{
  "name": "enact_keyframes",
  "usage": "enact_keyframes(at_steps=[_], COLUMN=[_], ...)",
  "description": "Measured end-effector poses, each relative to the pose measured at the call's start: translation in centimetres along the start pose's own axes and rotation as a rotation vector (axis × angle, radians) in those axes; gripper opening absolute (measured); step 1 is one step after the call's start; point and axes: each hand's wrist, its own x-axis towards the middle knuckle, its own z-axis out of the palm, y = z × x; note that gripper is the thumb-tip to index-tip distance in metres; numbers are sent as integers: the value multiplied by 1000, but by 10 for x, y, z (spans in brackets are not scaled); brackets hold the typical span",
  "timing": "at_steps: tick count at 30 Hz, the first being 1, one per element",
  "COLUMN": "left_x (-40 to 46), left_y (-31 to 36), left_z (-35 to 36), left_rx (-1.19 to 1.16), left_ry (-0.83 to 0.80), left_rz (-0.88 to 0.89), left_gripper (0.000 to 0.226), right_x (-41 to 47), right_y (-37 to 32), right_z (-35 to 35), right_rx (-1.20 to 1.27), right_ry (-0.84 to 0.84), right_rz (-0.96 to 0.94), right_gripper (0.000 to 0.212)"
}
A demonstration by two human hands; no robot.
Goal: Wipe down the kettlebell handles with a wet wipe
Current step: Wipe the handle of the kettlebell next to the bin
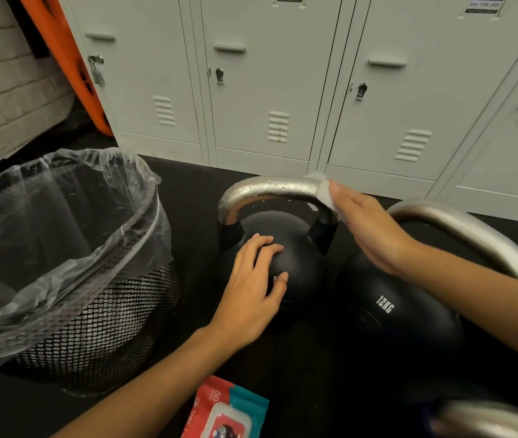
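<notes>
My left hand [251,279], fingers spread flat, steadies the kettlebell [286,267]; my right hand [368,229] presses the wipe [325,192] on the handle [270,188] at 2 o'clock, grip unclear

At lower right we see a third handle [488,418] blurred and cut off — the wipes pack [224,409] crops at the bottom edge, its label unreadable.
</notes>
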Motion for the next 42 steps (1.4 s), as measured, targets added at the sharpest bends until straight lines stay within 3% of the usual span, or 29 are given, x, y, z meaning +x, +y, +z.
enact_keyframes(at_steps=[11, 17, 24, 27, 33, 39, 42], left_x=[1, 0, -1, 0, 0, -1, -1], left_y=[-3, -5, -6, -8, -9, -9, -10], left_z=[-3, -5, -1, -1, -3, -1, -1], left_rx=[18, 37, 32, 30, 22, 33, 36], left_ry=[-30, -44, -8, -7, -17, -9, -9], left_rz=[15, 24, 8, 11, 21, 14, 14], left_gripper=[43, 44, 44, 44, 44, 45, 45], right_x=[-18, -21, -14, -13, -17, -17, -13], right_y=[9, 31, 4, 8, 21, -2, -21], right_z=[9, 0, 13, 18, 10, 8, 12], right_rx=[-309, -188, -189, -197, -149, -360, -370], right_ry=[-17, 6, 197, 233, 162, 87, 35], right_rz=[-301, -113, -275, -282, -130, -156, -141], right_gripper=[60, 66, 49, 51, 63, 67, 44])
